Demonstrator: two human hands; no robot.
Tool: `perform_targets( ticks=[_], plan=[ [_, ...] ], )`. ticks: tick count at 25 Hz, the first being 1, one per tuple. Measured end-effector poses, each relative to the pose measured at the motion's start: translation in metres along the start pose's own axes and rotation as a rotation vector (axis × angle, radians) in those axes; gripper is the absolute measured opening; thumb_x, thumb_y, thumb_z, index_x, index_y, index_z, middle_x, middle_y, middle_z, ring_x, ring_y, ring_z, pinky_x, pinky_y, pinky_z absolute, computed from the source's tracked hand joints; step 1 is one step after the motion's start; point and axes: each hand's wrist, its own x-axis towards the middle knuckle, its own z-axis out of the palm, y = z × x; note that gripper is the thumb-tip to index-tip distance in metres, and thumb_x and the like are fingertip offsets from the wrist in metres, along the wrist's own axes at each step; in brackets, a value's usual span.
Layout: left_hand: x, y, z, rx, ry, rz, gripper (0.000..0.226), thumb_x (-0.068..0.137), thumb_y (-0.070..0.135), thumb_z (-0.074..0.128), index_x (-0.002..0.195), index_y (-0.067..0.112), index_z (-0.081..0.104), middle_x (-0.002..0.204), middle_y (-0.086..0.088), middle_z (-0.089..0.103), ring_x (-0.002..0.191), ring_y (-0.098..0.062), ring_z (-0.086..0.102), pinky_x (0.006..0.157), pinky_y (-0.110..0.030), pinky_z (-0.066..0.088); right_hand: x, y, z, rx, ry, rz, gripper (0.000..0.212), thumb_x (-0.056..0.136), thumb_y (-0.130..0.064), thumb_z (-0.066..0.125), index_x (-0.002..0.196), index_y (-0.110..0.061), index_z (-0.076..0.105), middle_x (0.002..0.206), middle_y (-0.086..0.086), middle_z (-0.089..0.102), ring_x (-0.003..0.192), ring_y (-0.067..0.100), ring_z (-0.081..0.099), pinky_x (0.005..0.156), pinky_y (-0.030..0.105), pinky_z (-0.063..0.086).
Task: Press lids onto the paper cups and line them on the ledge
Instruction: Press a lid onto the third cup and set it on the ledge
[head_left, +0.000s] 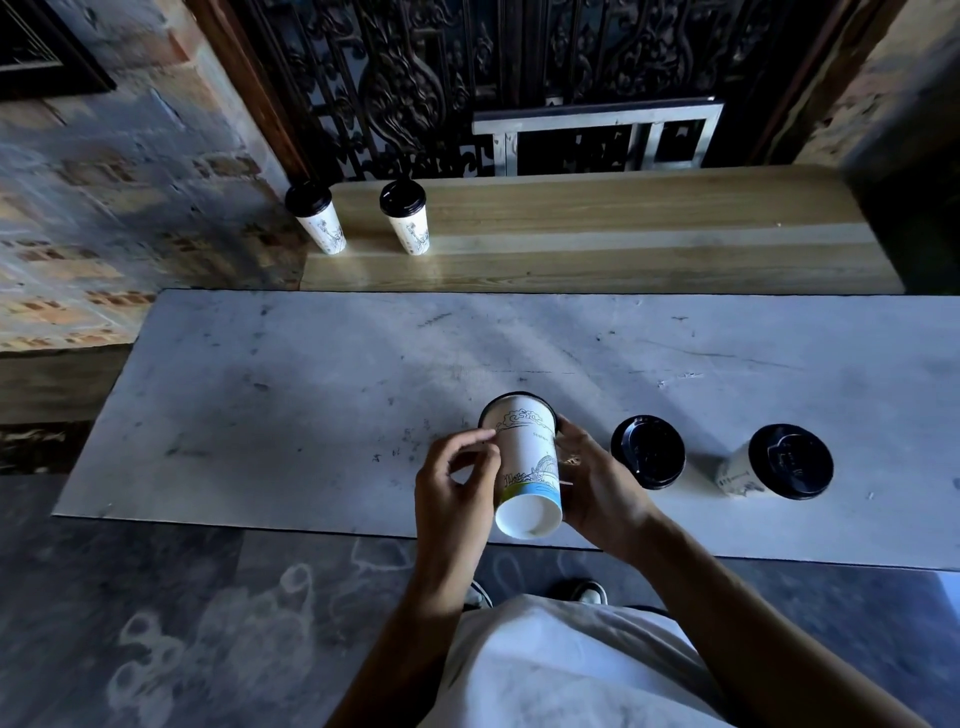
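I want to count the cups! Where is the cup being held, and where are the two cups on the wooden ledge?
held cup (527, 457), head view, printed side wall.
left ledge cup (308, 199), head view, black lid.
right ledge cup (402, 199), head view, black lid.

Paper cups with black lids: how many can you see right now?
5. Two white printed paper cups stand at the wooden ledge's left end; two stand on the grey slab; one is held tilted in both hands.

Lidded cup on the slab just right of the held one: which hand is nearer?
Right. The right hand grips the held cup's right side, close beside the near lidded cup without touching it. The left hand is across the held cup, farther away.
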Motion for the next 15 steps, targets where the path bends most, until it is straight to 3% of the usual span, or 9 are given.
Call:
perform_targets(
  ticks=[2,3,5,7,10,12,15],
  plan=[
    [0.0000,0.0015,0.0002,0.013,-0.005,0.020,0.017,0.084,0.021,0.066,0.094,0.028,0.077,0.103,0.005,0.079,0.096,-0.013,0.074,0.091,-0.048,0.060,-0.0004,-0.0008,-0.0016,0.022,0.040,0.012,0.047,0.103,-0.032,0.052,0.141,-0.006,0.052,0.080,0.016,0.065,0.065,0.030,0.058,0.056,0.032,0.043],
    [0.0008,0.0013,0.0003,0.016,-0.008,0.021,0.019,0.085,0.019,0.066,0.095,0.028,0.078,0.104,0.005,0.079,0.097,-0.014,0.074,0.092,-0.049,0.060,0.0006,-0.0005,-0.0043,0.028,0.035,0.004,0.042,0.104,-0.026,0.048,0.142,-0.007,0.053,0.080,0.016,0.067,0.064,0.029,0.057,0.053,0.030,0.043],
    [0.0017,0.0007,0.0004,0.023,-0.013,0.015,0.021,0.085,0.017,0.063,0.096,0.027,0.078,0.104,0.006,0.079,0.098,-0.016,0.074,0.092,-0.050,0.060,0.0000,-0.0003,-0.0059,0.017,0.027,-0.023,0.045,0.105,-0.009,0.037,0.144,-0.024,0.054,0.083,0.016,0.071,0.065,0.028,0.054,0.051,0.029,0.042],
    [0.0007,0.0015,0.0004,0.029,-0.016,0.009,0.023,0.084,0.019,0.061,0.097,0.027,0.079,0.105,0.007,0.079,0.100,-0.016,0.073,0.093,-0.050,0.059,-0.0001,0.0003,-0.0052,0.004,0.027,-0.028,0.052,0.103,-0.003,0.035,0.144,-0.031,0.051,0.083,0.016,0.070,0.062,0.026,0.051,0.053,0.029,0.040],
    [-0.0010,0.0011,0.0001,0.024,-0.027,-0.008,0.026,0.085,0.016,0.060,0.096,0.030,0.079,0.106,0.007,0.079,0.104,-0.019,0.073,0.094,-0.052,0.060,0.0010,0.0013,-0.0049,-0.019,0.060,-0.011,0.047,0.104,-0.010,0.039,0.147,-0.024,0.051,0.090,0.020,0.066,0.062,0.027,0.053,0.057,0.031,0.040],
    [-0.0011,0.0001,-0.0003,0.026,-0.030,-0.020,0.029,0.083,0.014,0.060,0.096,0.032,0.079,0.106,0.006,0.079,0.104,-0.020,0.073,0.093,-0.054,0.060,0.0006,0.0016,-0.0045,-0.002,0.067,0.011,0.043,0.105,-0.018,0.042,0.147,-0.021,0.053,0.104,0.028,0.065,0.074,0.033,0.058,0.066,0.037,0.042],
    [-0.0021,-0.0019,-0.0008,0.019,-0.029,-0.020,0.031,0.079,0.014,0.060,0.096,0.032,0.078,0.104,-0.001,0.079,0.099,-0.024,0.074,0.086,-0.057,0.062,-0.0010,0.0004,-0.0029,0.042,0.040,0.030,0.036,0.103,-0.031,0.054,0.122,-0.006,0.071,0.109,0.031,0.068,0.086,0.036,0.067,0.083,0.046,0.046]
  ],
)
